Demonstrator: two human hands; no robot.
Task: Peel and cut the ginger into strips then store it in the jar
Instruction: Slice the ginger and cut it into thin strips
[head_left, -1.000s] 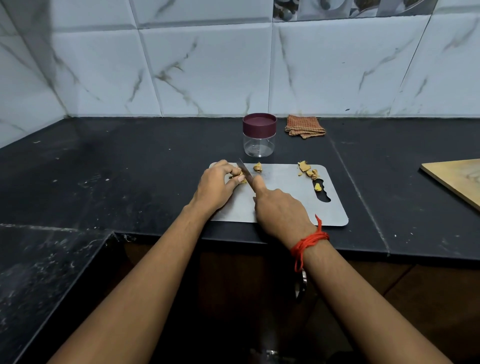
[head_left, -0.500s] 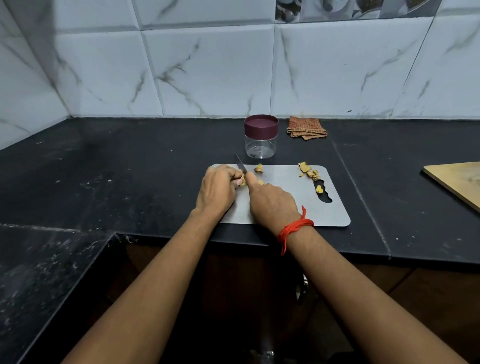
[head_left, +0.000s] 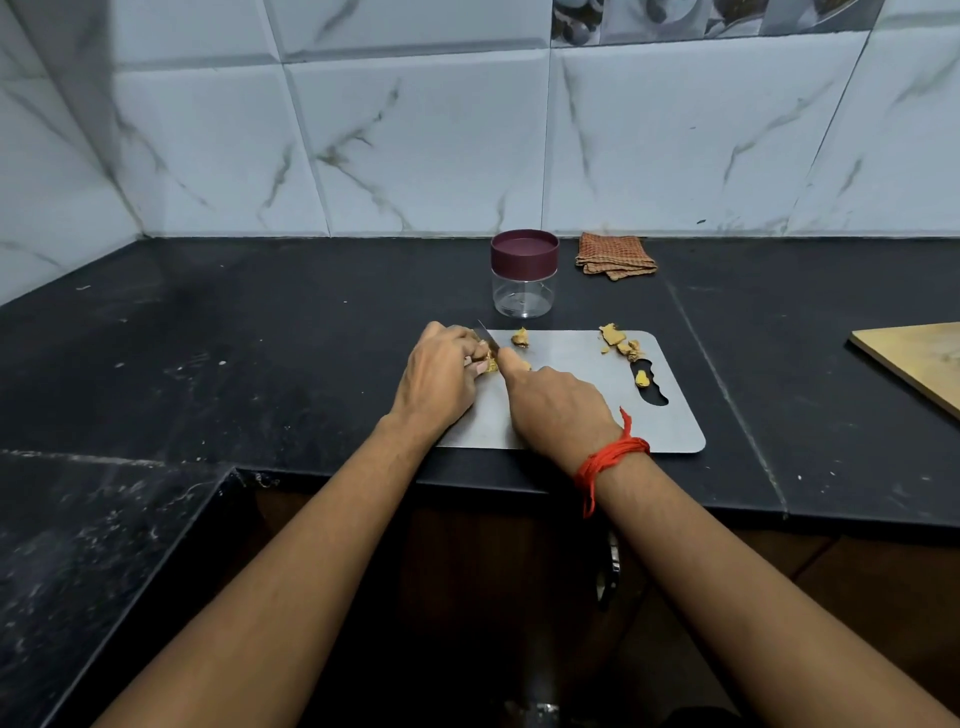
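Ginger pc (head_left: 489, 363) lies at the upper-left corner of the steel board (head_left: 571, 415), mid-frame. It's yellow-tan and rough, mostly hidden by fingertips. L hand (head_left: 439, 382) is knuckles up, fingers curled tight together and pinching the pc. R hand (head_left: 558, 410) is palm down, wrapped round the knife (head_left: 486, 336) handle, w/ index finger stretched along the blade's back. Blade tip points up-left, against the ginger. Red thread (head_left: 610, 457) is tied on the R wrist.

Loose bits: 1 by the blade (head_left: 519, 338), approx 3 clustered at the board's upper right (head_left: 612, 334), 1 at the handle slot (head_left: 642, 379). 1 jar (head_left: 524, 278) w/ maroon lid on stands just above the board. 1 folded cloth (head_left: 615, 254) lies right of it. 1 wooden board (head_left: 919, 358) is at the right edge.
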